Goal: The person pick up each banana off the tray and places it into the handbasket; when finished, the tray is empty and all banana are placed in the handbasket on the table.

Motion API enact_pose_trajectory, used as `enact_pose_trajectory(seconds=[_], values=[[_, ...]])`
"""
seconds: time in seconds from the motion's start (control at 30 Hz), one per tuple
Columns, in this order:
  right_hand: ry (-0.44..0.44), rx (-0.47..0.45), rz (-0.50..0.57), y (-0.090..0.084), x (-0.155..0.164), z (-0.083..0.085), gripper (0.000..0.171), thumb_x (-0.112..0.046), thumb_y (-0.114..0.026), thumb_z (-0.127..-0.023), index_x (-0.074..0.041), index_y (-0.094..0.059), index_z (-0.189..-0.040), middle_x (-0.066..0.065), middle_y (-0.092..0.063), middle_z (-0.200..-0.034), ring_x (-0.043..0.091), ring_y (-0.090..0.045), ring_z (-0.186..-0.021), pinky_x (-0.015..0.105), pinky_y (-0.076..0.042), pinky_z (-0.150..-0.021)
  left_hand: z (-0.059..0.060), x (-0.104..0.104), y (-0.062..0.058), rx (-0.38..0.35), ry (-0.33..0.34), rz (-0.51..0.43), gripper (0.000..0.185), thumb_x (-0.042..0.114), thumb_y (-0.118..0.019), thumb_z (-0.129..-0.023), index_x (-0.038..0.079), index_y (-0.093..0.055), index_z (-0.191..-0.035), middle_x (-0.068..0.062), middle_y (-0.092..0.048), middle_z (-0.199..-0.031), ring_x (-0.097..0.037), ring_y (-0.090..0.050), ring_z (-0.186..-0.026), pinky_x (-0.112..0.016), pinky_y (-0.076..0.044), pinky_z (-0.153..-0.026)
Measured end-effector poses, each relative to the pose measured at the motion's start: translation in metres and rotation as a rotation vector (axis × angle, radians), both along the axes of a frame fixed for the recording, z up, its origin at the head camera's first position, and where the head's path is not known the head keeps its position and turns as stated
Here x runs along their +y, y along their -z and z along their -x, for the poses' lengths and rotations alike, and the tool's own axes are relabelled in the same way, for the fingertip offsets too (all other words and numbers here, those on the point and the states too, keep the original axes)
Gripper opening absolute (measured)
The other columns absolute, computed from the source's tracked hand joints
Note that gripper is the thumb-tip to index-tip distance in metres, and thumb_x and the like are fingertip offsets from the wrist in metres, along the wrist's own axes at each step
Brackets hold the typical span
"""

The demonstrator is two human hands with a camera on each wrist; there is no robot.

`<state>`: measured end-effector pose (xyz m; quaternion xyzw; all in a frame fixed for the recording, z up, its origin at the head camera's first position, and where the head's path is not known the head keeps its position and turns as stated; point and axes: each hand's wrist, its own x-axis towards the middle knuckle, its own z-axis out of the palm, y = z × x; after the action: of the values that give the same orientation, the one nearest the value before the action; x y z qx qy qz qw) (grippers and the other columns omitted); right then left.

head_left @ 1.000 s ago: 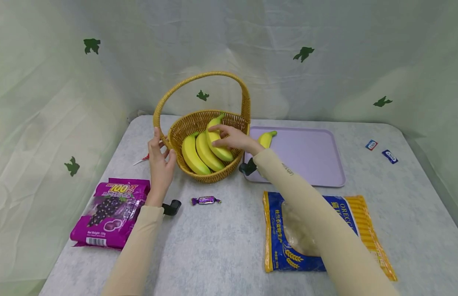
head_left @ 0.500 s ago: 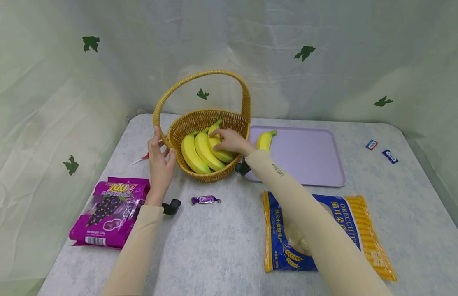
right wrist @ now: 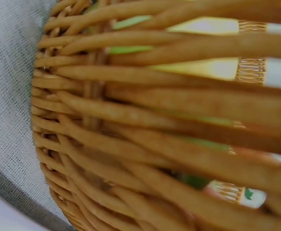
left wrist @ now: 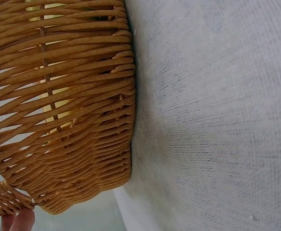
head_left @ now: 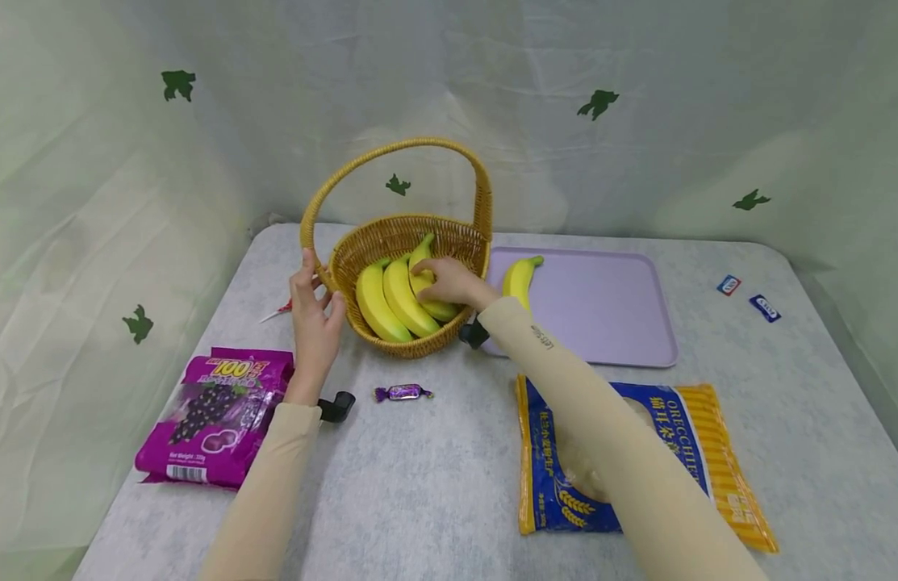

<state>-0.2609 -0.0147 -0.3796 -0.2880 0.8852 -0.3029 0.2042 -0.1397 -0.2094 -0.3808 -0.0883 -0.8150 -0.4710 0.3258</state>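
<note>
In the head view a wicker basket with a tall arched handle holds three bananas. My right hand is inside it, its fingers and thumb around the rightmost banana. The middle banana and left banana lie alongside. My left hand holds the basket at the left foot of the handle; its fingertips show there in the left wrist view. Basket weave fills most of the right wrist view and mostly hides the right hand.
Right of the basket, a lilac tray bears another banana, partly behind the right arm. A purple candy bag lies left, a wrapped candy in front, a blue pasta bag front right. Small packets lie far right.
My right hand has lowered the rightmost banana deeper into the basket, beside the other two, shifting slightly right. My left hand stays at the handle's foot.
</note>
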Motion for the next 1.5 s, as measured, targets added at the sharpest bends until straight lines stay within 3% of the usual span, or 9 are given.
enact_pose_trajectory(seconds=[0.1, 0.33, 0.5, 0.63, 0.83, 0.97, 1.13, 1.37, 1.5], values=[[0.021, 0.014, 0.049, -0.004, 0.003, 0.001, 0.047, -0.014, -0.062, -0.092, -0.008, -0.051, -0.137, 0.016, -0.053, -0.132, 0.028, -0.048, -0.119, 0.037, -0.042, -0.096, 0.000, 0.000, 0.000, 0.002, 0.002, 0.006, 0.091, -0.015, -0.044, -0.090, 0.053, -0.019, -0.145, -0.031, -0.034, -0.124, -0.047, -0.041, -0.118, -0.065, -0.041, -0.092], [0.086, -0.147, 0.308, -0.016, 0.024, 0.006, 0.044, -0.013, -0.061, -0.093, -0.005, -0.052, -0.135, 0.018, -0.055, -0.122, 0.031, -0.056, -0.105, 0.044, -0.050, -0.087, 0.020, -0.022, 0.032, -0.015, -0.012, 0.018, 0.081, -0.004, -0.046, -0.094, 0.048, -0.016, -0.148, -0.023, -0.035, -0.128, -0.036, -0.043, -0.121, -0.059, -0.045, -0.091], [0.111, -0.269, 0.530, -0.017, 0.048, 0.006, 0.038, -0.008, -0.058, -0.094, -0.001, -0.053, -0.132, 0.019, -0.056, -0.113, 0.038, -0.057, -0.105, 0.051, -0.049, -0.089, 0.021, -0.023, 0.033, -0.008, -0.011, 0.022, 0.080, -0.004, -0.046, -0.094, 0.046, -0.016, -0.149, -0.024, -0.035, -0.128, -0.036, -0.042, -0.121, -0.059, -0.045, -0.091], [0.131, -0.292, 0.600, -0.013, 0.069, 0.005, 0.037, -0.009, -0.057, -0.095, -0.001, -0.053, -0.131, 0.023, -0.055, -0.112, 0.042, -0.056, -0.101, 0.051, -0.050, -0.086, 0.021, -0.023, 0.034, 0.002, -0.016, 0.028, 0.080, -0.004, -0.046, -0.094, 0.045, -0.016, -0.149, -0.023, -0.036, -0.127, -0.036, -0.043, -0.120, -0.059, -0.046, -0.090], [0.169, -0.305, 0.631, -0.005, 0.100, 0.007, 0.039, -0.011, -0.057, -0.095, 0.000, -0.051, -0.132, 0.028, -0.052, -0.120, 0.040, -0.056, -0.099, 0.056, -0.048, -0.087, 0.022, -0.022, 0.034, 0.005, -0.011, 0.021, 0.080, -0.004, -0.046, -0.094, 0.047, -0.017, -0.149, -0.022, -0.036, -0.126, -0.038, -0.043, -0.120, -0.060, -0.045, -0.090], [0.213, -0.331, 0.633, 0.001, 0.119, 0.008, 0.042, -0.010, -0.056, -0.095, 0.003, -0.048, -0.134, 0.027, -0.050, -0.127, 0.044, -0.054, -0.104, 0.052, -0.050, -0.087, 0.021, -0.022, 0.034, 0.005, -0.008, 0.022, 0.082, -0.005, -0.046, -0.094, 0.049, -0.017, -0.148, -0.022, -0.036, -0.126, -0.038, -0.043, -0.120, -0.060, -0.045, -0.090], [0.262, -0.318, 0.565, 0.009, 0.142, 0.006, 0.042, -0.013, -0.057, -0.095, 0.000, -0.049, -0.135, 0.026, -0.051, -0.127, 0.035, -0.057, -0.098, 0.042, -0.053, -0.083, 0.021, -0.022, 0.033, 0.005, -0.010, 0.024, 0.081, -0.004, -0.046, -0.094, 0.048, -0.017, -0.148, -0.022, -0.036, -0.126, -0.036, -0.043, -0.120, -0.060, -0.045, -0.090], [0.281, -0.317, 0.489, 0.024, 0.169, 0.002, 0.045, -0.012, -0.056, -0.096, 0.000, -0.046, -0.138, 0.026, -0.052, -0.123, 0.040, -0.056, -0.101, 0.051, -0.051, -0.086, 0.020, -0.022, 0.034, -0.004, -0.010, 0.022, 0.080, -0.004, -0.046, -0.094, 0.046, -0.017, -0.149, -0.022, -0.036, -0.126, -0.036, -0.043, -0.120, -0.059, -0.045, -0.090], [0.291, -0.326, 0.425, 0.029, 0.180, 0.000, 0.046, -0.013, -0.055, -0.096, -0.003, -0.045, -0.139, 0.027, -0.052, -0.125, 0.038, -0.057, -0.100, 0.049, -0.051, -0.086, 0.020, -0.021, 0.034, -0.011, -0.016, 0.023, 0.081, -0.004, -0.047, -0.094, 0.049, -0.016, -0.148, -0.022, -0.036, -0.126, -0.036, -0.043, -0.120, -0.059, -0.045, -0.091]])
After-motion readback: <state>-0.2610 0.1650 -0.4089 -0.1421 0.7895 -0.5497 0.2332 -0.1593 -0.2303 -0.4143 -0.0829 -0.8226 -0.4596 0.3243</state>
